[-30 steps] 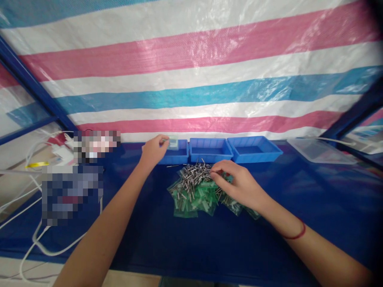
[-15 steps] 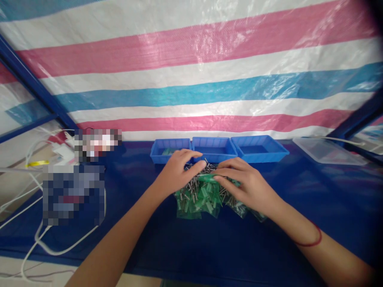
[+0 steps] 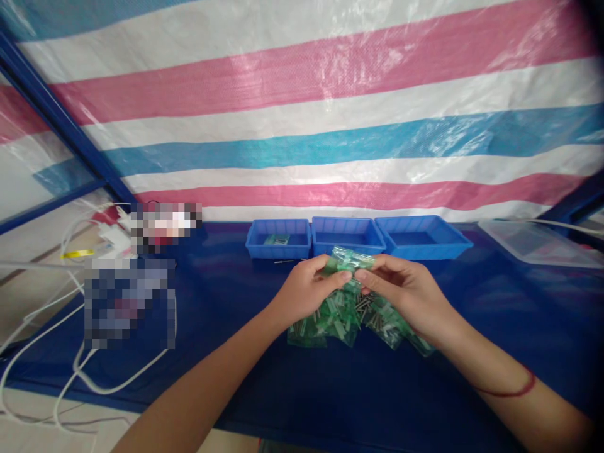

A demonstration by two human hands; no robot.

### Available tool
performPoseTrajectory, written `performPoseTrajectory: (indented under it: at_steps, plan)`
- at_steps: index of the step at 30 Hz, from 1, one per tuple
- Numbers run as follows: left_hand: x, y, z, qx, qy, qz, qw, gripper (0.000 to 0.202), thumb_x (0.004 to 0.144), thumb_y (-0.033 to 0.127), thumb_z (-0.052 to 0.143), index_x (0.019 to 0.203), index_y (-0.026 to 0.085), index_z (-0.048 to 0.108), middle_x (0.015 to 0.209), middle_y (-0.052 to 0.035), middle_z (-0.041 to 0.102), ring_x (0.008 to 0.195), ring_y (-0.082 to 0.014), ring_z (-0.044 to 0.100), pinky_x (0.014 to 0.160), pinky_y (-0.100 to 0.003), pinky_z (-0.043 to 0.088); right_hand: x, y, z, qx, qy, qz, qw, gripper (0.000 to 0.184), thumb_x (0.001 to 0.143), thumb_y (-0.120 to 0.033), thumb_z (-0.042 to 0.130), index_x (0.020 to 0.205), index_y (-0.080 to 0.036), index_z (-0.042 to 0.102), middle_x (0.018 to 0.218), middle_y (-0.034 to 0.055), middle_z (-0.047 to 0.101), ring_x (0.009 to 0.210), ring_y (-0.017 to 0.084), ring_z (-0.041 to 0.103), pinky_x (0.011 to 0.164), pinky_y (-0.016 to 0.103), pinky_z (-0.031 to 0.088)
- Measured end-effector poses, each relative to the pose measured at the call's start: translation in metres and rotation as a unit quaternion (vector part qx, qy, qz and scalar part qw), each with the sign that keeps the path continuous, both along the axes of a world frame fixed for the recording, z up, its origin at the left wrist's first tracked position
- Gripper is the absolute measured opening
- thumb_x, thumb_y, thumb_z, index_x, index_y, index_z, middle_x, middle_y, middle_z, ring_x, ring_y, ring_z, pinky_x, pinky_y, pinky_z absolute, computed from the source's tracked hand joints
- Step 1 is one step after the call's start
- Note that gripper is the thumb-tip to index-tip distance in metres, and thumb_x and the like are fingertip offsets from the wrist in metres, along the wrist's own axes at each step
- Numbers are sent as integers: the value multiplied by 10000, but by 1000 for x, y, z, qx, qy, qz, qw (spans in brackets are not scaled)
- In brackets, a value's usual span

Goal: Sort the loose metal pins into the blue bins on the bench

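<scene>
Between both hands, above the pile, is a small green plastic bag (image 3: 350, 258). My left hand (image 3: 309, 284) pinches its left side with thumb and fingers, and my right hand (image 3: 401, 286) pinches the right side. The two thumbs nearly meet at its lower edge. Beneath lies a heap of green plastic bags (image 3: 333, 321) with pale pieces, partly hidden by the hands. Loose metal screws or pins (image 3: 362, 308) are mixed in among them. What the held bag contains is hard to make out.
Three blue bins stand in a row behind the hands: the left bin (image 3: 255, 250) with a small packet (image 3: 277, 240) inside, the middle bin (image 3: 321, 226) and the right bin (image 3: 429, 250). A clear plastic lid (image 3: 533, 245) lies at right; white cables (image 3: 108, 389) run at left.
My left hand has moved right and closed on the green bag, which my right hand held alone before. The bag is now raised and spread between both hands. The view has shifted slightly.
</scene>
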State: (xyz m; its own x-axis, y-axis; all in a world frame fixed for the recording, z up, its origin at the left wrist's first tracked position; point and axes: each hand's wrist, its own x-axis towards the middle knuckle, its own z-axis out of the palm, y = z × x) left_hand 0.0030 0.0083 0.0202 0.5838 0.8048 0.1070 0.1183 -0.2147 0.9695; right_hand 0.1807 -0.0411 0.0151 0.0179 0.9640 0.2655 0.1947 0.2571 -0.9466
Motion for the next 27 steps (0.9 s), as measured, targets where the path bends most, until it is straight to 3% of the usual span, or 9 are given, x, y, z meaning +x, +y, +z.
performPoseTrajectory:
  at_steps: [3, 7, 11, 14, 18, 20, 22, 25, 27]
  plan:
    - [-1, 1, 7, -66, -6, -1, 998, 430, 840, 559, 530, 1016, 178, 623, 881, -55, 663, 686, -138, 594, 586, -244, 437, 2, -4, 1, 130, -100, -64, 984, 56, 815, -284, 653, 835, -232, 661, 758, 23, 662, 691, 175, 617, 639, 319, 512]
    - [1, 3, 13, -230, -25, -1, 973, 672, 831, 726, 317, 967, 154, 643, 834, -84, 663, 549, -98, 544, 474, -218, 381, 6, -9, 3, 330, -273, -76, 900, 261, 795, -106, 631, 1003, -258, 671, 963, 58, 679, 898, 220, 618, 806, 391, 492]
    - [0, 2, 12, -185, -57, 2, 981, 413, 807, 545, 584, 846, 141, 661, 772, -45, 635, 644, -98, 568, 587, -215, 433, 6, -9, 3, 366, -354, -67, 858, 345, 798, -100, 624, 1087, -284, 665, 1057, 66, 662, 1010, 254, 581, 873, 435, 458]
    - [-4, 4, 10, -60, -42, 51, 996, 327, 862, 449, 553, 849, 135, 641, 754, -27, 623, 661, -112, 561, 615, -233, 443, 0, -10, 4, 286, -281, -103, 910, 293, 819, -203, 631, 1104, -268, 640, 1059, 86, 633, 968, 247, 593, 835, 412, 471]
    - [-10, 5, 10, 192, 17, 123, 973, 260, 919, 359, 489, 880, 147, 633, 809, -34, 655, 757, -154, 592, 712, -287, 461, -12, -11, 6, -20, -6, -49, 999, 333, 881, -491, 502, 1090, -234, 533, 657, 8, 588, 539, 157, 539, 496, 292, 432]
    - [-11, 3, 12, 312, 43, 100, 944, 197, 928, 272, 477, 974, 176, 643, 943, -47, 674, 898, -177, 604, 839, -331, 450, -16, -10, 9, -170, 136, 25, 976, 430, 883, -609, 387, 1031, -225, 510, 564, -14, 550, 431, 129, 469, 398, 245, 345]
    - [-11, -1, 13, 396, 66, 52, 914, 230, 925, 188, 456, 1063, 219, 637, 1090, -53, 647, 1039, -191, 575, 954, -374, 404, -18, -10, 10, -238, 233, 67, 940, 427, 868, -610, 416, 1005, -217, 511, 556, -22, 541, 416, 107, 452, 388, 217, 321]
    - [-11, -5, 13, 433, 86, 7, 897, 283, 891, 200, 510, 1150, 249, 614, 1308, -84, 515, 1219, -236, 468, 1047, -425, 339, -14, -7, 10, -222, 286, 63, 930, 307, 812, -421, 625, 1018, -214, 529, 603, -35, 544, 473, 84, 483, 446, 199, 367]
    - [-10, -5, 12, 401, 66, 1, 914, 400, 851, 272, 582, 1250, 250, 551, 1401, -107, 416, 1282, -268, 402, 1060, -439, 333, -10, -5, 8, -190, 285, 44, 938, 310, 781, -338, 679, 1028, -229, 527, 660, -37, 559, 505, 77, 494, 476, 199, 386]
